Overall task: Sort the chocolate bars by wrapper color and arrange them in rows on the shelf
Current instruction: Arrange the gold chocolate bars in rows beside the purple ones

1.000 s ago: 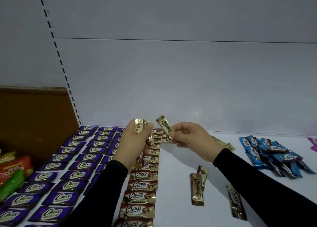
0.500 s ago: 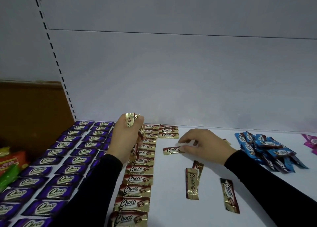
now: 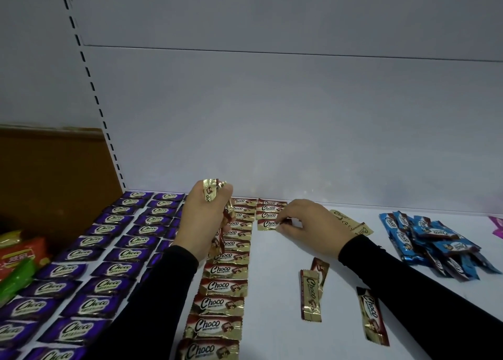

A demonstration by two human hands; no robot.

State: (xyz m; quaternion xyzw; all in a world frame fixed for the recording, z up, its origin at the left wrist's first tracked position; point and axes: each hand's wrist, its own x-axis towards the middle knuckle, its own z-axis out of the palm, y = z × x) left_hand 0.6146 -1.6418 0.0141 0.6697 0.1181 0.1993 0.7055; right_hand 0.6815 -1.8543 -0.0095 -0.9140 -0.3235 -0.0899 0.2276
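Loose gold bars [image 3: 310, 294] lie nearest on the white shelf [image 3: 272, 278], below the right hand [image 3: 307, 221]. That hand pinches a gold bar [image 3: 268, 224] flat onto the short second row. Left hand [image 3: 202, 218] clenches a bunch of gold bars [image 3: 211, 193] above the long gold row [image 3: 226, 272]

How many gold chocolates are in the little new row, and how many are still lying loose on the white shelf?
Gold-wrapped chocolate bars in the short second row: 4
Loose gold bars near the front: 3
Loose gold bars at the back, behind the right hand: 2
Total: 9
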